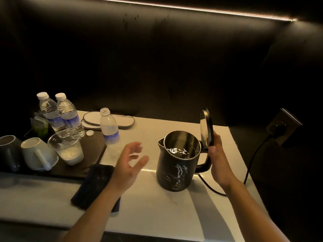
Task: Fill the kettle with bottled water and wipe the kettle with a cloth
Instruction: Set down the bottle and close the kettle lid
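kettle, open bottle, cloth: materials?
Kettle: dark matte shell with white marbling, likely coated plastic or metal; the inside reflects like polished steel. Open bottle: thin clear plastic, see-through with a printed label. Cloth: dark fabric, textured, dull, probably microfibre or terry.

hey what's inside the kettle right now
The kettle stands with its lid open. Inside, bare metal wall and glinting water near the bottom show. The near wall hides the floor, so the depth cannot be told.
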Demonstrator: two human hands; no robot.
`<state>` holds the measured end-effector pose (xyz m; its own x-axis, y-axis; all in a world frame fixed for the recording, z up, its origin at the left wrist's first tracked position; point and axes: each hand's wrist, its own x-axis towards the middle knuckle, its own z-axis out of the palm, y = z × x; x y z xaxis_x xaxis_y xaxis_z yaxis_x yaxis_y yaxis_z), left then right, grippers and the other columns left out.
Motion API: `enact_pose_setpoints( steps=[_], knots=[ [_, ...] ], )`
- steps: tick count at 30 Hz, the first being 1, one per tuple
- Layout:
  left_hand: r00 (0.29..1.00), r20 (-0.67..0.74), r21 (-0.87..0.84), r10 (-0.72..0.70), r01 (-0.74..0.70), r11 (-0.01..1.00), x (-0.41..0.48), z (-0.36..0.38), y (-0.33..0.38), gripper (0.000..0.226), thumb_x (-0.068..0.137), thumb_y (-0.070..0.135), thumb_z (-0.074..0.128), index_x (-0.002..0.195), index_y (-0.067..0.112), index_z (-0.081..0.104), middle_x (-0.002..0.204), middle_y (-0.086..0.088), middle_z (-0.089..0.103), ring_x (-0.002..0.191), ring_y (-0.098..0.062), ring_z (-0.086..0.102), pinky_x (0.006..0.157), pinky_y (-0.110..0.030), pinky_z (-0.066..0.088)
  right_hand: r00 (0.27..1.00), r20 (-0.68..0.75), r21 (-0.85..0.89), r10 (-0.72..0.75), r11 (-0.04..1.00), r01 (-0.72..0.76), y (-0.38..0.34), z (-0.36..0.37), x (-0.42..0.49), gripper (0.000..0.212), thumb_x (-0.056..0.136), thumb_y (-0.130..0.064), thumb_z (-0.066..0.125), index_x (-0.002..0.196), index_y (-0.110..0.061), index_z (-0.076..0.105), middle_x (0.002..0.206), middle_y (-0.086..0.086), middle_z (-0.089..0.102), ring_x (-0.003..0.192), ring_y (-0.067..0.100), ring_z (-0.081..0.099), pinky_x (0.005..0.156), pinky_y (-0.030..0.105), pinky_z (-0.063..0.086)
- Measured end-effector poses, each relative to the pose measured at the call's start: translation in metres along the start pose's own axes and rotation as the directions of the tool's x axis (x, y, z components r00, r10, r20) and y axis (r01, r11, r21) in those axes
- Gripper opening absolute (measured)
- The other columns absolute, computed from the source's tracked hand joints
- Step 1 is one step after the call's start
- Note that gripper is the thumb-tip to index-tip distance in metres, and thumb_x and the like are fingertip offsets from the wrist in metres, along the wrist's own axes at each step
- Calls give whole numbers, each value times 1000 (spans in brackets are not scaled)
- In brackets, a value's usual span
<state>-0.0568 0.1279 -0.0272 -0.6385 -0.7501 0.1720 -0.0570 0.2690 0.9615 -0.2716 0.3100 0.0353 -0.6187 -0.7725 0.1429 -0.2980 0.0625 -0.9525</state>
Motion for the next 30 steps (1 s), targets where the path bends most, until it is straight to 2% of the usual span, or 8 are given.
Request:
enact_pose_setpoints(
  steps=[4,8,11,15,18,25,28,30],
  knots=[
    [965,257,-4,-58,61,998,21,29,7,82,80,66,66,152,42,37,155,13,48,139,-9,48,110,-30,43,997,73,0,-1,1000,0,-9,-14,-1,67,87,-70,25,151,-50,23,149,-23,34,115,-29,37,102,26,31],
    [930,363,-92,-49,88,992,27,36,5,63,90,45,71,147,38,48,142,14,63,134,-11,57,110,-40,50,991,137,-60,-4,998,13,-24,-18,6,74,78,-84,32,147,-60,21,147,-33,29,116,-27,35,89,8,30],
    [938,345,-96,-42,80,992,26,36,5,59,91,43,71,146,38,50,140,14,65,132,-10,58,107,-34,51,971,239,-167,-12,985,53,-25,-14,10,65,87,-69,40,148,-61,20,143,-36,33,123,-17,40,90,9,39],
    [941,337,-87,-43,76,993,26,37,6,53,94,36,70,144,37,52,137,17,67,128,0,59,98,-17,52,955,298,-438,13,891,124,-23,-9,18,63,89,-69,47,144,-67,19,147,-17,45,125,10,48,99,37,49],
    [941,334,-101,-56,94,990,28,37,7,48,95,30,69,141,38,54,133,21,68,125,4,60,90,-11,51,951,306,-473,55,875,102,-26,-10,23,67,83,-76,47,143,-68,21,148,-13,46,125,16,49,99,44,51],
    [934,351,-163,-68,132,978,28,39,2,52,96,29,68,145,31,52,137,10,68,129,-8,61,102,-27,53,941,322,-668,102,729,149,-25,-9,29,81,70,-92,37,143,-67,17,127,-11,51,109,15,53,89,39,54],
    [946,314,-101,-76,113,988,24,37,1,60,90,47,72,145,33,52,143,9,63,134,-13,57,109,-38,49,946,313,-672,89,724,154,-21,-7,27,80,69,-93,36,142,-68,16,127,-11,52,107,14,53,87,38,55],
    [973,200,-32,-118,127,991,18,34,-2,63,86,55,70,143,34,52,146,9,58,134,-12,55,111,-37,47,944,318,-670,94,726,154,-19,-8,27,80,68,-94,33,142,-68,15,128,-11,52,107,15,53,87,37,55]
  ],
)
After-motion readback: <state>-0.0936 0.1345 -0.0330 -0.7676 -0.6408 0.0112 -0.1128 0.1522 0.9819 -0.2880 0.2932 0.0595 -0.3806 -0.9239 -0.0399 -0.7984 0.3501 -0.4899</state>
